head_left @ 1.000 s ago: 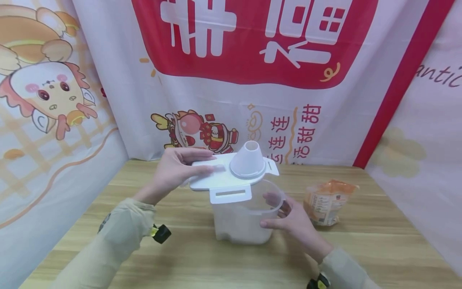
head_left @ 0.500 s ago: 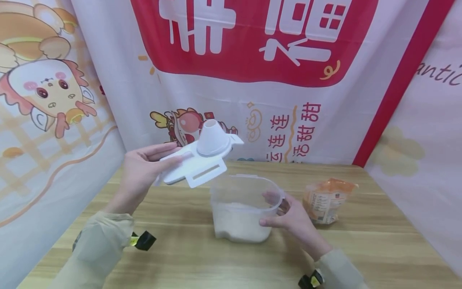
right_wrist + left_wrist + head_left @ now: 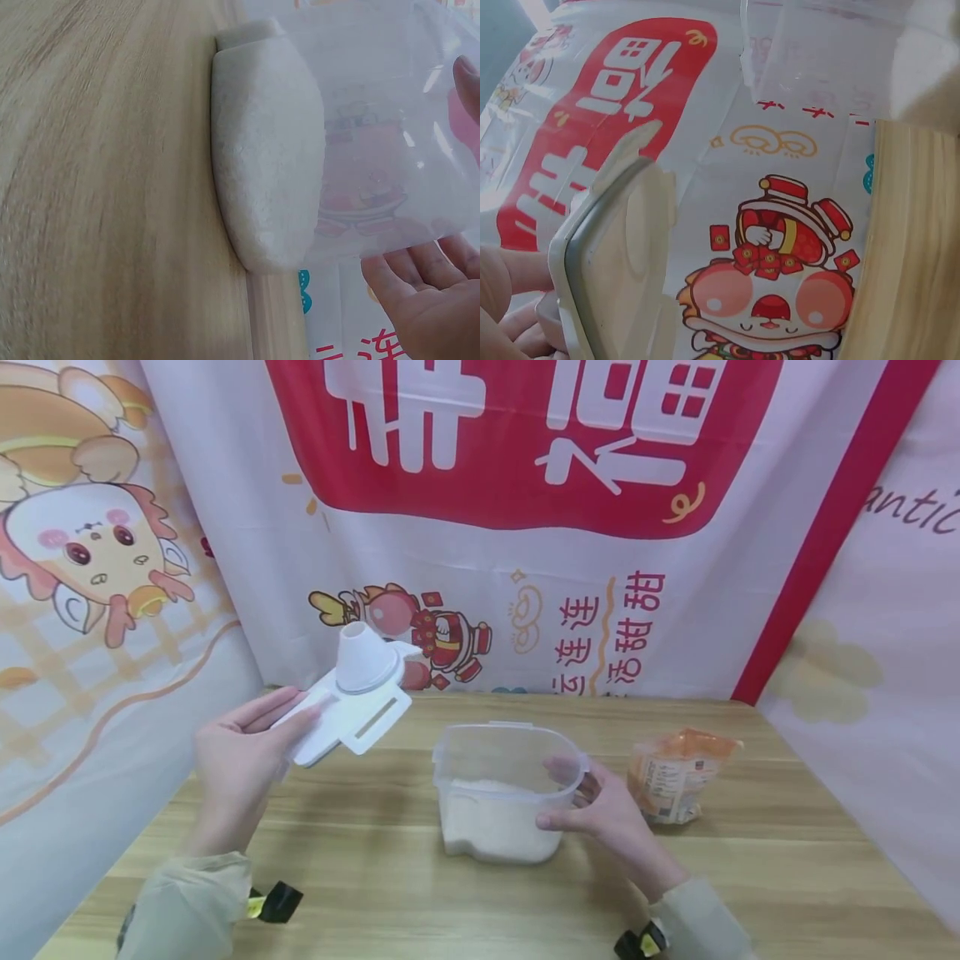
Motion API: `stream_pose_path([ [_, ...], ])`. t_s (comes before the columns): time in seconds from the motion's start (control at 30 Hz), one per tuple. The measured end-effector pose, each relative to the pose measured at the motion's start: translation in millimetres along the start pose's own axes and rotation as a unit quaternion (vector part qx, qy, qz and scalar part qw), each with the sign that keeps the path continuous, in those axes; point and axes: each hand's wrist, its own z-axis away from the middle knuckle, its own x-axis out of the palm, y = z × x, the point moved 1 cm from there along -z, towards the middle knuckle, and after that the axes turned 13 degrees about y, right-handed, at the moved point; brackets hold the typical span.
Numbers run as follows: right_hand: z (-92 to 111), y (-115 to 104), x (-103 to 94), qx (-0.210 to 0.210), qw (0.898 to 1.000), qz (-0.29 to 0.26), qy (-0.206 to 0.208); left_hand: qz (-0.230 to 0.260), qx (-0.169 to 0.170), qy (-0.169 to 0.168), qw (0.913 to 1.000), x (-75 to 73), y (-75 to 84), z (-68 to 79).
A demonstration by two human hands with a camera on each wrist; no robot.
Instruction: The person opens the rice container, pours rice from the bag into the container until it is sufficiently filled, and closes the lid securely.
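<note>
White cone-topped lid (image 3: 341, 706), left fingers (image 3: 296, 725) pinching it — clear tub (image 3: 491, 756), white contents (image 3: 495, 831), right fingers (image 3: 559, 819) gripping it

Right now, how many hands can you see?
2. The left hand holds the white lid with the cone-shaped spout, apart from the container. The right hand grips the clear plastic container at its right side. Neither is hidden.

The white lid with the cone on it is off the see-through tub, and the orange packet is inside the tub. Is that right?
Not quite: the orange packet isn't inside the tub. The head view shows it on the table, to the right of the tub. The white lid is indeed off.
</note>
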Motion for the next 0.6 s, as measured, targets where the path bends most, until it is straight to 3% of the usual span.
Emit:
stream_pose_path([
  [0.23, -1, 1, -0.1, -0.002, 1.000, -0.004, 0.000, 0.043, -0.049, 0.081, 0.9946, -15.9, -18.6, -4.2],
  [0.43, -1, -1, 0.4, -0.001, 1.000, -0.004, 0.003, 0.025, -0.055, 0.113, 0.9918, -24.4, -37.0, -17.5],
  [0.6, -1, 0, 0.0, -0.002, 1.000, -0.010, -0.004, -0.029, -0.053, 0.120, 0.9909, -35.1, -53.0, -35.0],
])
